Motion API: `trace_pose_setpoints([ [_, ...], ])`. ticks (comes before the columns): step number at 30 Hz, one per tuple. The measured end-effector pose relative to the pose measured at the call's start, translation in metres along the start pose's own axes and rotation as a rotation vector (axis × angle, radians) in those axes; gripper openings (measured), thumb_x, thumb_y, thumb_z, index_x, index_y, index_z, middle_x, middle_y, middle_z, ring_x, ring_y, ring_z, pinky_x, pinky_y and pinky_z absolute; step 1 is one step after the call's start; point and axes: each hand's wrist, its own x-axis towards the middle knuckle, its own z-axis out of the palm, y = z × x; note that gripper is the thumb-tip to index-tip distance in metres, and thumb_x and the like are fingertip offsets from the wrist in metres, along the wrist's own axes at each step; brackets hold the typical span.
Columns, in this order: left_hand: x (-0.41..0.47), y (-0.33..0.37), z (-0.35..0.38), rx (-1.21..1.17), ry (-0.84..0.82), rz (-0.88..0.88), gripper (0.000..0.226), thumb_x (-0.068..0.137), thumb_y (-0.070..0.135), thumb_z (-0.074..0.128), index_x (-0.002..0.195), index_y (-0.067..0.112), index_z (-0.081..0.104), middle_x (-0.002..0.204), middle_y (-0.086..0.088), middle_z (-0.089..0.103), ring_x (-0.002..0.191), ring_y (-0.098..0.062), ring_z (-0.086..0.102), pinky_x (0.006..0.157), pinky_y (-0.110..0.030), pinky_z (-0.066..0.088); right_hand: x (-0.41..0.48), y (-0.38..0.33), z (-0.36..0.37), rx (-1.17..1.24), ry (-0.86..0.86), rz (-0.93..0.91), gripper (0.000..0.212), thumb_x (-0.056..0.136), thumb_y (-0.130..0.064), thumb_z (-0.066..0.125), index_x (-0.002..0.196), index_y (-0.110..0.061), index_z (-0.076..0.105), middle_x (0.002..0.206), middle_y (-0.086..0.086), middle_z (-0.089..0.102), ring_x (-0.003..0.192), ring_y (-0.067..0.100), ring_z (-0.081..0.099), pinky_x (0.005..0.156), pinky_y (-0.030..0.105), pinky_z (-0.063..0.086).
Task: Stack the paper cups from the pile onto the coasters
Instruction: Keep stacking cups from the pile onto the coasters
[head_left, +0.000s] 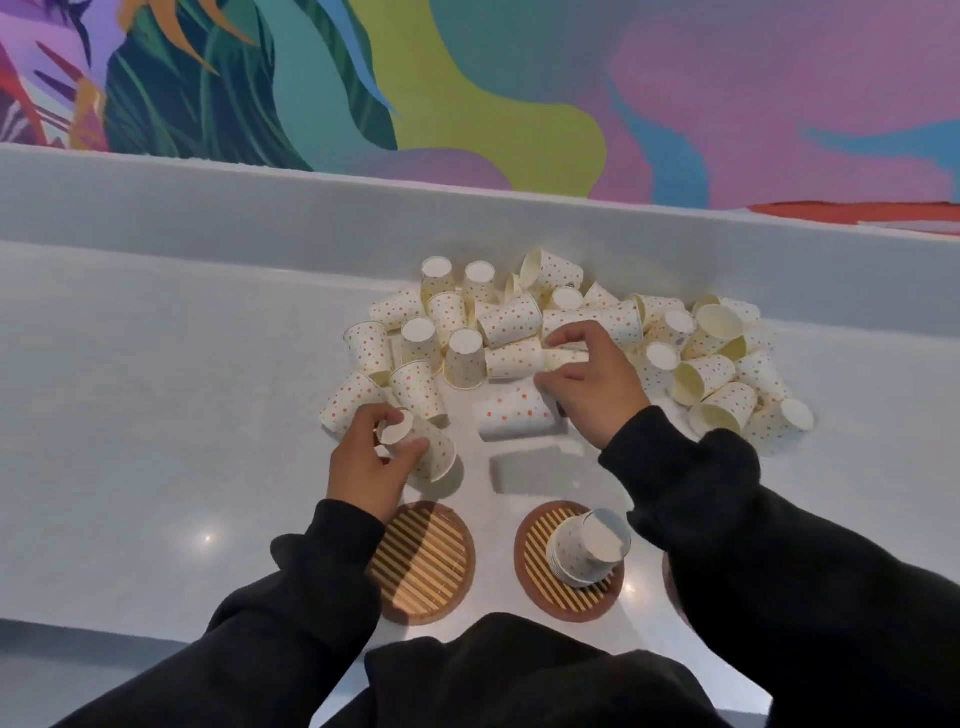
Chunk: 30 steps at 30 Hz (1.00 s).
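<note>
A pile of white paper cups with orange dots (524, 317) lies on the grey counter, some upside down, some on their sides. My left hand (363, 462) grips one upside-down cup (426, 447) at the pile's near left edge, just beyond the left coaster. My right hand (592, 379) reaches into the middle of the pile and pinches a cup lying on its side (563, 357). Another cup (514, 413) lies on its side just left of that hand. Two round striped coasters sit near me: the left coaster (423, 564) is bare, the right coaster (535, 551) carries a short stack of upside-down cups (587, 545).
The grey counter (156, 415) has a raised back ledge (208, 202) behind the pile, below a colourful mural wall. A third brown coaster's edge (671, 582) peeks out under my right sleeve. My black sleeves cover the counter's near edge.
</note>
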Motion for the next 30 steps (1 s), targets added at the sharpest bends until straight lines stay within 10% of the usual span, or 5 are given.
trace_pose_setpoints([
  [5,-0.006,0.025,-0.001,-0.299,0.039,0.005,0.03,0.09,0.019,0.079,0.111,0.027,0.06,0.126,0.002,0.066,0.112,-0.024,0.066,0.088,-0.041,0.059,-0.036,0.015,-0.018,0.154,0.009,0.046,0.031,0.092,-0.002,0.061,0.096,-0.031,0.072,0.063,0.012,0.049,0.07,0.027,0.054,0.071,0.041,0.053],
  [11,-0.028,0.078,0.006,-0.557,-0.019,0.116,0.04,0.077,0.032,0.08,0.109,0.02,0.059,0.116,-0.007,0.07,0.106,-0.022,0.071,0.077,-0.042,0.062,-0.063,0.03,-0.033,0.503,0.069,0.299,0.034,0.096,0.008,0.054,0.086,-0.016,0.077,0.102,0.005,0.074,0.105,0.025,0.071,0.076,0.044,0.065],
  [30,-0.062,0.103,0.07,-0.454,-0.173,0.203,0.042,0.072,0.041,0.079,0.104,0.024,0.059,0.112,-0.016,0.067,0.105,-0.04,0.065,0.074,-0.045,0.062,-0.081,0.034,-0.047,0.98,0.086,0.425,0.018,0.086,0.007,0.071,0.101,-0.003,0.072,0.099,0.018,0.076,0.083,0.03,0.077,0.06,0.036,0.062],
])
